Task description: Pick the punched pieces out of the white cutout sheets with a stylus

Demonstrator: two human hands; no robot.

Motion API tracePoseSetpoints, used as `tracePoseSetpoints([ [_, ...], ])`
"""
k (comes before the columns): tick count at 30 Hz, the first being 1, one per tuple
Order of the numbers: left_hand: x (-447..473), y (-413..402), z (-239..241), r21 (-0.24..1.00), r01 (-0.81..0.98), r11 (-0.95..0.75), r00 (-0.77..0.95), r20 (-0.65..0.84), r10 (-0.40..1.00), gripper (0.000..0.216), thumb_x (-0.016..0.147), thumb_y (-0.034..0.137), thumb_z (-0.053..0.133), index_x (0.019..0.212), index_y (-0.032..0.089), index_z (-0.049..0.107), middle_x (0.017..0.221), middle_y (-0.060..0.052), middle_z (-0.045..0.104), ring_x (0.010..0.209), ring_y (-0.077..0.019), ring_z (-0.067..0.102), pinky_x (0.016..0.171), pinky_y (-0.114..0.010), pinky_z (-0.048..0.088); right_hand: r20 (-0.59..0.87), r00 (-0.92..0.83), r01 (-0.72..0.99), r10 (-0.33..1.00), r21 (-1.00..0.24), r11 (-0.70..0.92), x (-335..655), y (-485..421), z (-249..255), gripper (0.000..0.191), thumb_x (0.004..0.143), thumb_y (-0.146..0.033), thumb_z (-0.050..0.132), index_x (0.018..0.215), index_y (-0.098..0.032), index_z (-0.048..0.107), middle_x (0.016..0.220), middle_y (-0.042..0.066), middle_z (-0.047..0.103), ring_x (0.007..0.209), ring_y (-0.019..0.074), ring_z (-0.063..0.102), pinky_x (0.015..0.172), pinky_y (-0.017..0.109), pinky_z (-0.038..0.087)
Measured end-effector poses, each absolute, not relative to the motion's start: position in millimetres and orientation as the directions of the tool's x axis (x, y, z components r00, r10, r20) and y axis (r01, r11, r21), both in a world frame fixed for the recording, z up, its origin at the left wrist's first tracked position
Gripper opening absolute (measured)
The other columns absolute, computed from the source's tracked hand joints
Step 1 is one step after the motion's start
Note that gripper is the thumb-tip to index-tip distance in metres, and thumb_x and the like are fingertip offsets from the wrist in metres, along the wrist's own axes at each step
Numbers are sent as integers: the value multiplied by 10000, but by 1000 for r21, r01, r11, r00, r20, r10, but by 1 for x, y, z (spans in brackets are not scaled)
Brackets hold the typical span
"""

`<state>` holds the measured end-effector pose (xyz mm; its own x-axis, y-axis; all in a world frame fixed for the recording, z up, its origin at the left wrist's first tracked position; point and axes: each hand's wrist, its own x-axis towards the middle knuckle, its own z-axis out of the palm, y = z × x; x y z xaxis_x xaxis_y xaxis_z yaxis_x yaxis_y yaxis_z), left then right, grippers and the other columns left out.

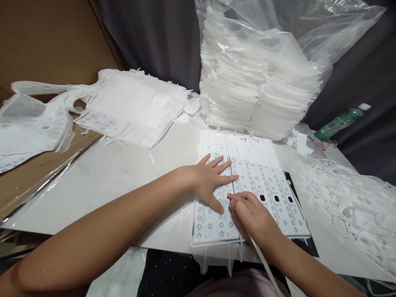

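On the white table [123, 165], the bagged stack [260, 82] is standing behind the dotted white sheet [255, 175] lying before you. Your left hand [210, 181] is resting, fingers spread, on that sheet; your right hand [253, 214] is gripping a pale cord [262, 259], its end hidden.

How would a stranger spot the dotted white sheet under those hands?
Find the big clear bag of stacked white material at the back of the table. Just in front of it, beneath the left hand and the right hand, lies the dotted white sheet. Three black rounded squares in a row set it apart from the white pile to its left.
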<state>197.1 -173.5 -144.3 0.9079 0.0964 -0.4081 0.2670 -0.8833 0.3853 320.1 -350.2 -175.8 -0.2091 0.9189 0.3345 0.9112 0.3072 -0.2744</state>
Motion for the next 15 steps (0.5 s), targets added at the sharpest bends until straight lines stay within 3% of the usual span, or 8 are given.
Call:
tracePoseSetpoints([
  [5,199,-176,-141,396,285,-873,909,-401,115,1082,584,730,670,1479,344,199,1555,-30,-42,1407,-369,-111,1090,-610,-99,292,-128,850,948,-460,257,322,-351,-179,251,889,-59,378,854,-230,558,975,94,670,986,245,580,845,409,512],
  [8,199,-175,-140,404,287,-869,906,-408,110,1086,581,715,687,1478,336,206,1552,-46,-48,1405,-372,-109,1092,-611,-92,269,-68,783,961,-582,218,323,-349,-174,193,891,-97,413,836,-223,548,943,90,672,980,224,617,805,365,526],
  [11,198,-173,-141,417,268,-869,913,-397,91,1091,573,703,705,1476,349,205,1554,-36,-52,1404,-374,-111,1096,-604,-86,138,36,689,990,-721,76,327,-346,-164,106,870,-179,503,789,-211,565,905,82,693,971,228,656,783,346,525],
  [15,197,-170,-143,418,249,-873,921,-382,80,1054,609,733,657,1478,356,196,1556,-29,-56,1408,-365,-112,1098,-594,-86,-25,147,502,989,-859,-97,338,-339,-157,133,831,-253,586,711,-197,597,981,78,706,948,224,670,791,338,511],
])
